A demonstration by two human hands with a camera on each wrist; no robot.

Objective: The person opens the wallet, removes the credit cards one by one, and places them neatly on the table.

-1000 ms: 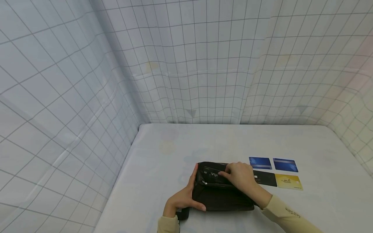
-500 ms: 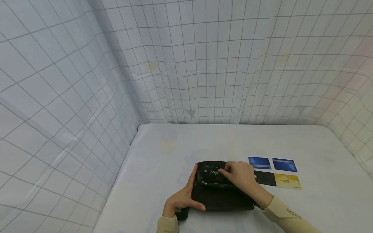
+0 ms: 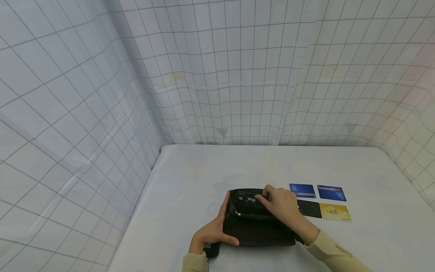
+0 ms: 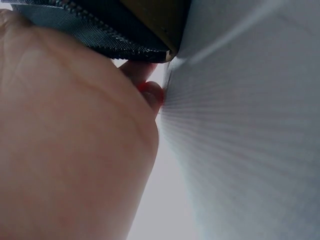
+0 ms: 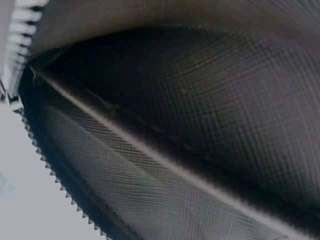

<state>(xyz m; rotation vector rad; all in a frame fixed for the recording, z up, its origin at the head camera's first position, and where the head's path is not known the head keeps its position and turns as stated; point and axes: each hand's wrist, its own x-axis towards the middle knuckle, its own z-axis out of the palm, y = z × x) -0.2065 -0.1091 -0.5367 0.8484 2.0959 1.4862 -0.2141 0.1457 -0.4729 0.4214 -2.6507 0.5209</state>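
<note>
A black zip wallet lies unzipped on the white table, its zip pull near the left side. My left hand holds its left end, thumb at the near corner and a finger up along the side. In the left wrist view, that hand is beside the zipped edge of the wallet. My right hand pinches the right part of a black Vip card in the wallet's far part. The right wrist view shows the wallet's lined inside and zip teeth; the right hand is out of that view.
To the right of the wallet lie two blue cards, one beside the other. Nearer are a black card, partly behind my right hand, and a yellow card. White gridded sheeting hangs behind and at both sides.
The Vip card and my right fingertips have shifted very slightly toward the far edge of the wallet. My left hand and the other cards stay in place.
</note>
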